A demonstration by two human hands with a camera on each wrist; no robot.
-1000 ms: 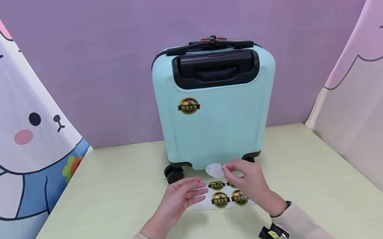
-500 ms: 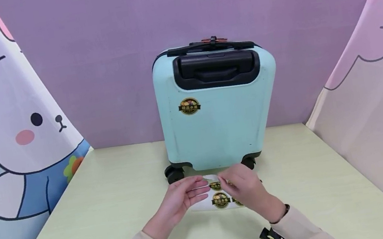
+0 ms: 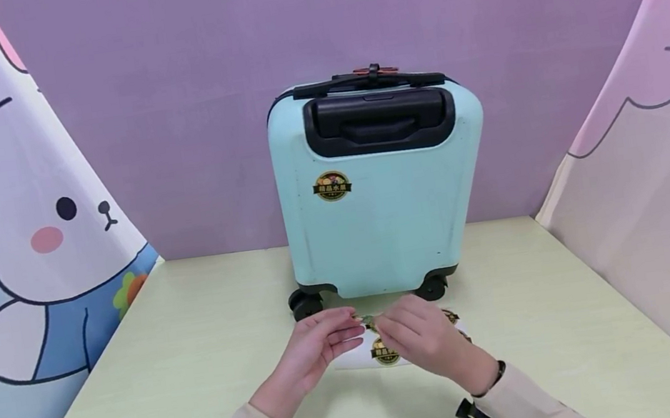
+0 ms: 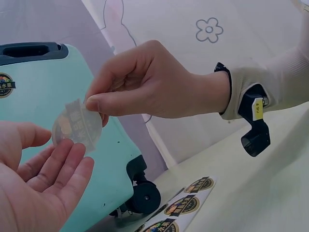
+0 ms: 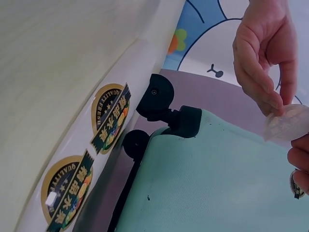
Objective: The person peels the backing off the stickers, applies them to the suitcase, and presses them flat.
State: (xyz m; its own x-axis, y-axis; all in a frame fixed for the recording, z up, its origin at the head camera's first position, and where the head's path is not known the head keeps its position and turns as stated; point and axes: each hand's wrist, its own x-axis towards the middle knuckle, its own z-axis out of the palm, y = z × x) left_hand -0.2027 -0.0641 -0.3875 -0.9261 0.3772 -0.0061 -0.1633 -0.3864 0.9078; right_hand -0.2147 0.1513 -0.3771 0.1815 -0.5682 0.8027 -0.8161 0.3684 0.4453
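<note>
My right hand (image 3: 424, 336) pinches a round sticker (image 4: 77, 126) by its edge between thumb and fingers. Its translucent pale back faces the left wrist view, with the printed design showing through faintly. My left hand (image 3: 311, 353) is held palm inward with its fingers fairly straight. Those fingertips lie at the sticker's near edge and seem to touch it. Below both hands, on the table, a white sheet (image 3: 354, 359) carries several black and gold round stickers; the right hand covers part of it in the head view. Behind stands a mint-green suitcase (image 3: 377, 231).
One matching sticker (image 3: 331, 185) is on the suitcase's upper left face. The suitcase stands upright on black wheels (image 3: 305, 304) near the back of the pale table (image 3: 210, 329). A purple backdrop (image 3: 165, 119) hangs behind, with printed curtains at both sides.
The right hand has moved left and turned, bringing the sticker to the left fingertips. The sticker now shows nearly edge-on in the head view. The left hand has hardly moved.
</note>
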